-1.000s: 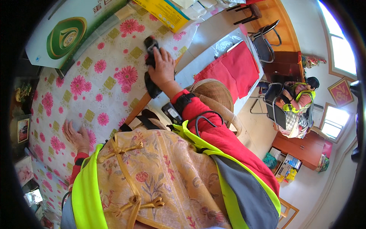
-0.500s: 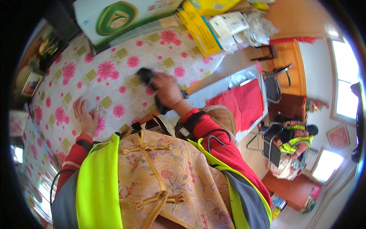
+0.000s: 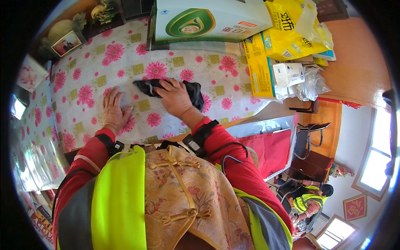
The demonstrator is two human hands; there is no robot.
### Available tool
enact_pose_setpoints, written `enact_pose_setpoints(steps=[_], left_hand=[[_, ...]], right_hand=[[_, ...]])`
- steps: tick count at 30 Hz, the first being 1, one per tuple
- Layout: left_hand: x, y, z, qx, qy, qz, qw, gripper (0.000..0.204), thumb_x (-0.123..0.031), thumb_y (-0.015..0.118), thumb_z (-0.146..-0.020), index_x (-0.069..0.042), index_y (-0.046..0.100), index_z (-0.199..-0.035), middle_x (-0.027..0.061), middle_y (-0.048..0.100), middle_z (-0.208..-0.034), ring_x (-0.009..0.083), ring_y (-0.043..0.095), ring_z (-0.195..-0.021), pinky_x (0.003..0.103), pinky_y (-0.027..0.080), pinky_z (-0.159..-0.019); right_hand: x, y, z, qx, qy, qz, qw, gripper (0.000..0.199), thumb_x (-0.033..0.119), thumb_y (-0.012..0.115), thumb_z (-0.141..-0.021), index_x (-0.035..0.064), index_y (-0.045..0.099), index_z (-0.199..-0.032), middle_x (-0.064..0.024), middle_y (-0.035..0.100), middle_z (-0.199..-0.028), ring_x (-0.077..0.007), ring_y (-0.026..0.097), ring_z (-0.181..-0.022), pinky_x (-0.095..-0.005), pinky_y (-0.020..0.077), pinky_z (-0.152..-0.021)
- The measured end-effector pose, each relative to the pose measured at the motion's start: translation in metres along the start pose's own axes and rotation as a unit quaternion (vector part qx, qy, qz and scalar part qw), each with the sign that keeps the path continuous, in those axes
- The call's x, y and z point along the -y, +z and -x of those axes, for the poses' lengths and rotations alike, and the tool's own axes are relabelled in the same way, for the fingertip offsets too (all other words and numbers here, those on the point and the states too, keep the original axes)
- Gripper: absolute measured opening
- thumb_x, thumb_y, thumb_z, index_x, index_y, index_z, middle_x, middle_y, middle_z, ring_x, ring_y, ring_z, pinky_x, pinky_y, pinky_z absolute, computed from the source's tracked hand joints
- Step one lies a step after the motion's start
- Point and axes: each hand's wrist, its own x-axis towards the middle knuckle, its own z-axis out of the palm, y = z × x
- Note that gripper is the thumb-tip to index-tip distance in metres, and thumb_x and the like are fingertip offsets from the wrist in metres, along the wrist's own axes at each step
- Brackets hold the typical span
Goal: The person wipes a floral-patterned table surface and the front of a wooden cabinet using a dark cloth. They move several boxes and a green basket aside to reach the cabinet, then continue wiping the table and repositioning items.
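My right hand (image 3: 175, 98) presses a dark, crumpled cloth (image 3: 194, 94) against the flower-patterned tablecloth (image 3: 137, 118). Its fingers curl over the cloth, which sticks out on both sides of the hand. To the left, my left hand (image 3: 115, 110) lies on the same tablecloth with its fingers stretched and nothing in it. A short gap separates its fingertips from the cloth's left end.
Along the table's far side stands a large white and green box (image 3: 212, 23). Yellow packages (image 3: 291, 31), a small white box (image 3: 288, 74) and clear plastic bags sit right of it. Framed pictures (image 3: 66, 43) stand far left. Another person (image 3: 309, 199) sits at the right.
My right hand and the dark cloth now appear nearer the left hand, with the cloth spread wider under the fingers. The view has shifted; the left hand still lies flat.
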Motion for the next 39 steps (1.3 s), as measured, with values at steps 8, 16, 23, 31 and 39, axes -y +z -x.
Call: enact_pose_setpoints(steps=[8, 16, 23, 31, 39], left_hand=[[0.000, -0.002, 0.000, 0.013, 0.000, -0.001, 1.000, 0.063, -0.025, 0.072, -0.078, -0.008, 0.047, -0.133, 0.0128, 0.037, -0.151, 0.0359, 0.031, -0.141, 0.050, 0.022, -0.118], [-0.001, -0.002, -0.001, 0.006, 0.013, -0.003, 1.000, 0.061, -0.023, 0.070, -0.078, -0.008, 0.047, -0.132, 0.0132, 0.038, -0.150, 0.0362, 0.032, -0.140, 0.050, 0.023, -0.118], [-0.001, -0.001, -0.003, -0.010, 0.031, -0.011, 0.999, 0.058, -0.021, 0.070, -0.079, -0.007, 0.048, -0.131, 0.0155, 0.040, -0.148, 0.0372, 0.036, -0.137, 0.051, 0.026, -0.116], [0.005, 0.005, -0.003, -0.014, 0.048, -0.025, 0.998, 0.059, -0.023, 0.071, -0.080, -0.006, 0.047, -0.132, 0.0157, 0.041, -0.147, 0.0380, 0.035, -0.137, 0.051, 0.026, -0.115], [0.009, 0.008, -0.005, -0.012, 0.068, -0.032, 0.997, 0.059, -0.022, 0.070, -0.083, -0.005, 0.046, -0.133, 0.0162, 0.041, -0.148, 0.0388, 0.034, -0.137, 0.051, 0.025, -0.116]], right_hand=[[-0.181, -0.087, 0.050, 0.001, 0.461, 0.277, 0.843, 0.022, 0.019, 0.062, -0.082, 0.0101, 0.066, -0.102, -0.0149, 0.065, -0.108, -0.0379, 0.061, -0.105, -0.0508, 0.0486, -0.088], [-0.015, -0.011, 0.025, -0.021, 0.165, 0.088, 0.982, 0.014, 0.023, 0.063, -0.074, 0.0162, 0.064, -0.087, -0.0060, 0.061, -0.100, -0.0312, 0.058, -0.101, -0.0507, 0.0490, -0.074], [-0.018, -0.049, 0.097, 0.088, 0.141, 0.087, 0.982, 0.025, 0.018, 0.062, -0.078, 0.0222, 0.068, -0.102, -0.0015, 0.061, -0.123, -0.0257, 0.054, -0.119, -0.0552, 0.0428, -0.089], [-0.069, -0.082, 0.156, -0.012, 0.472, 0.222, 0.853, 0.023, 0.023, 0.064, -0.080, 0.0138, 0.064, -0.101, -0.0084, 0.064, -0.115, -0.0347, 0.058, -0.106, -0.0496, 0.0464, -0.088], [0.001, -0.063, 0.155, 0.002, 0.230, 0.081, 0.970, 0.039, 0.014, 0.064, -0.075, 0.0241, 0.069, -0.112, -0.0016, 0.062, -0.126, -0.0281, 0.055, -0.117, -0.0474, 0.0472, -0.092]])
